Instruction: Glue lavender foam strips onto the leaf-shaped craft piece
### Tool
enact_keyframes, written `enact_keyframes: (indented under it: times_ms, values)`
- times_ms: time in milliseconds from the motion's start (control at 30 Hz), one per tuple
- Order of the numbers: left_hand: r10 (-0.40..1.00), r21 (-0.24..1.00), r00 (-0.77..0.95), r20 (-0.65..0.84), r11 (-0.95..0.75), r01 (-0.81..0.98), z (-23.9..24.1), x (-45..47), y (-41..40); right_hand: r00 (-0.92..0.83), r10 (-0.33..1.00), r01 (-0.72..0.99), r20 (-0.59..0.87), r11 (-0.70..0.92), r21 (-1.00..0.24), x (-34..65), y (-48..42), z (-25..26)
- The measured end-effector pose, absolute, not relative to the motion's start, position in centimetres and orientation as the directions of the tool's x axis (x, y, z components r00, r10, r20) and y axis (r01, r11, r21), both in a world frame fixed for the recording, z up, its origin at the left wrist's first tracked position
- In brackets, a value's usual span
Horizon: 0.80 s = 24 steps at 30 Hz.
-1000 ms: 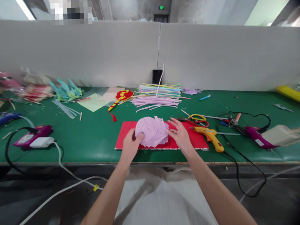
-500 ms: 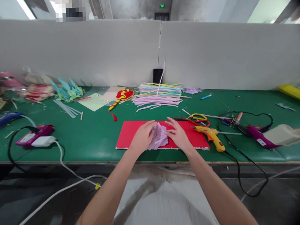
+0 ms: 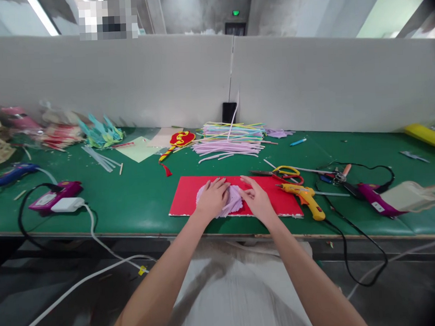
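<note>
A lilac piece made of layered strips [image 3: 234, 201] lies flat on a red sheet [image 3: 190, 193] at the near edge of the green table [image 3: 140, 205]. My left hand [image 3: 212, 198] rests palm down on it, fingers stretched out and covering most of it. My right hand [image 3: 255, 198] touches its right edge with fingers extended. Only the piece's right part and a bit of its left rim show between and beside the hands.
A yellow glue gun [image 3: 306, 197] and red-and-yellow scissors [image 3: 284, 172] lie right of the red sheet, with black cables and a purple tool [image 3: 373, 198] beyond. Coloured strips [image 3: 229, 139] are piled behind. A purple device and white charger [image 3: 58, 200] sit left.
The lilac piece was held up, tilted toward me; now it lies flat on the red sheet. My left hand has moved from its left edge onto its top.
</note>
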<state>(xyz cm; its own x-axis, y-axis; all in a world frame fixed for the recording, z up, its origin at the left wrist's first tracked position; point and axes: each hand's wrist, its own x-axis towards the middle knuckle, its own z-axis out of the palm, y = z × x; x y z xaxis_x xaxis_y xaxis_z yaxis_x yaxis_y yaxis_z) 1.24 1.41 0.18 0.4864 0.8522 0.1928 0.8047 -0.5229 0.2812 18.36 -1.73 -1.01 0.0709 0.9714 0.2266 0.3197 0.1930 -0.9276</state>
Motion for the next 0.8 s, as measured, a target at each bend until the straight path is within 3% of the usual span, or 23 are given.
enact_keyframes:
  times_ms: [333, 500, 567, 667, 800]
  values:
    - [0.889, 0.356, 0.4, 0.223, -0.456, 0.816, 1.2, 1.5, 1.8, 0.049, 0.969, 0.291, 0.241, 0.217, -0.932, 16.9, -2.3, -0.3]
    - [0.932, 0.589, 0.298, 0.205, -0.361, 0.723, 3.0, 0.4, 4.0, 0.041, 0.995, 0.07, 0.086, 0.083, -0.994, 18.2, -0.7, 0.2]
    - [0.929, 0.643, 0.341, 0.144, -0.35, 0.681, 3.6, -0.3, 5.0, 0.047, 0.998, 0.014, 0.052, 0.051, -0.999, 18.9, -0.2, 0.2]
    - [0.897, 0.653, 0.433, 0.086, -0.379, 0.655, 4.0, -1.0, 6.0, 0.042, 0.998, -0.035, 0.053, 0.054, -0.998, 19.3, 0.2, 0.1]
    - [0.927, 0.795, 0.372, 0.051, -0.263, 0.547, 3.8, -1.2, 5.8, 0.04, 0.996, -0.051, 0.08, 0.081, -0.995, 18.9, 0.3, -0.2]
